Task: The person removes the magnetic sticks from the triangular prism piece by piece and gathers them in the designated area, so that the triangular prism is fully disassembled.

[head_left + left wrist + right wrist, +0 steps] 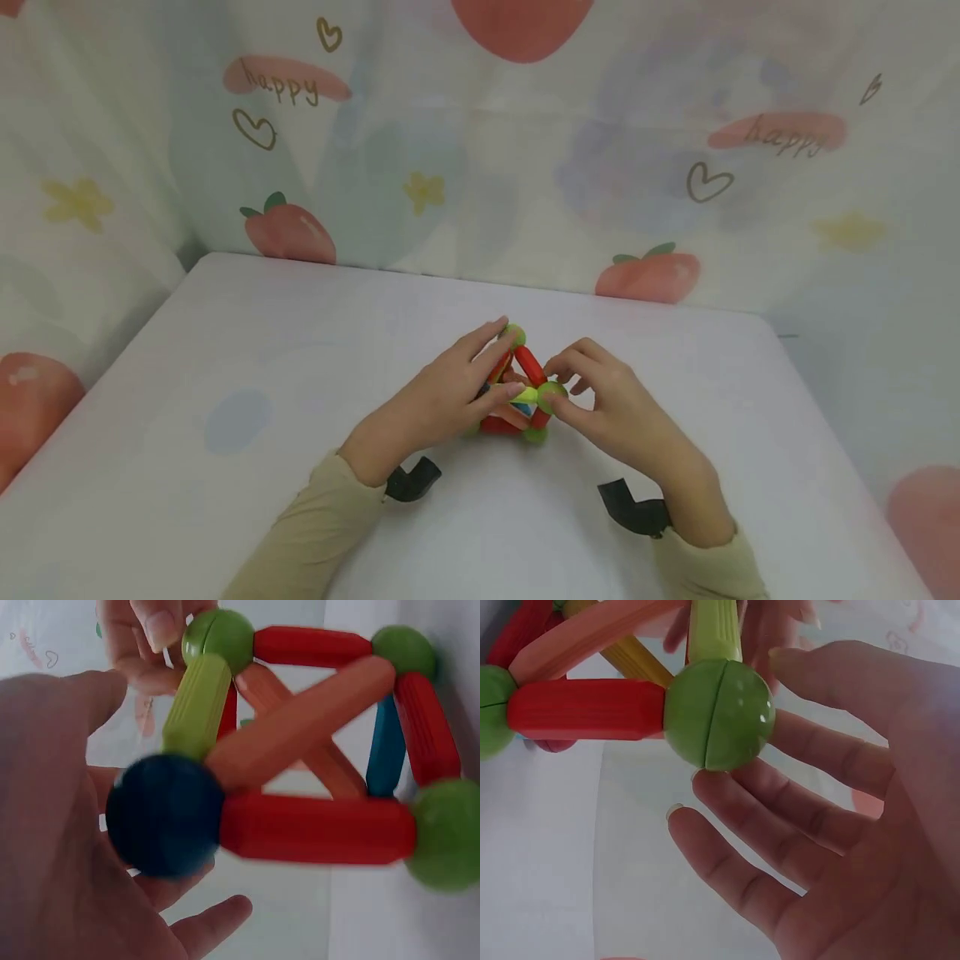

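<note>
From the head, the toy frame (529, 364) sits on the bench (300, 350) between my left hand (441, 392) and right hand (621, 408), likely light and stiff, its smooth balls (536, 434) the best hold. Left wrist: my fingers (214, 926) spread loosely around the blue ball (165, 817). Right wrist: my fingers (832, 752) pinch a green ball (720, 712)

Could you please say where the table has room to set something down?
The white table is bare from the left hand to the table's left edge, from the right hand to the right edge, and behind both, before the printed fabric backdrop. Crowded: the middle, where both hands flank the frame of green and blue balls and coloured rods.
</note>
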Available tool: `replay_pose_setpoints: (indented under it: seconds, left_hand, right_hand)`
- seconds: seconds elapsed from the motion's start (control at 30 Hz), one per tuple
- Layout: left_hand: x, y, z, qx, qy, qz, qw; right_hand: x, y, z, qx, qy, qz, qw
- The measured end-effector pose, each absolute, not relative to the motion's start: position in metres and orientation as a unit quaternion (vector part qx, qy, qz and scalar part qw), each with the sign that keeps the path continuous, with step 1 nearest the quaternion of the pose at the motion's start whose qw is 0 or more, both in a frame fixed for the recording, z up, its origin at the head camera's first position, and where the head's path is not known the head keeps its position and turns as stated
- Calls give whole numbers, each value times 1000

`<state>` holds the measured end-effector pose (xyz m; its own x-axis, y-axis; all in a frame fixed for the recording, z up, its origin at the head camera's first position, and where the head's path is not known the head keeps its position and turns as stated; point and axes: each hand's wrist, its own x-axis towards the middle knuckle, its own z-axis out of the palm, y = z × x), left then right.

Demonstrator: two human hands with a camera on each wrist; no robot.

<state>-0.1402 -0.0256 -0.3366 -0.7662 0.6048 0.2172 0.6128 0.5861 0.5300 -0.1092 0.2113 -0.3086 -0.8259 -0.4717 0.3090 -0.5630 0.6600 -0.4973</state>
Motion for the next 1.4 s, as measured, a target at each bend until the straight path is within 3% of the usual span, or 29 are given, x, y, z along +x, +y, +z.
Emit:
replay_pose_setpoints:
  seconds: [0.27,0.53,0.8,1.4]
  left_hand:
    - [-140,-19,-342,-386,-874,-294,27]
    - [-144,-20,-347,-432,-850,-289,80]
    - [-144,-22,-346,-430,-856,-281,63]
    - [-142,-22,-349,-430,-859,-265,85]
  right_hand:
    - [-107,203,-314,283,-922,259,59]
    - [-105,198,-313,278,-933,212,83]
    - [-103,194,-313,269,-937,200,94]
    - [-102,186,-316,262,-941,183,116]
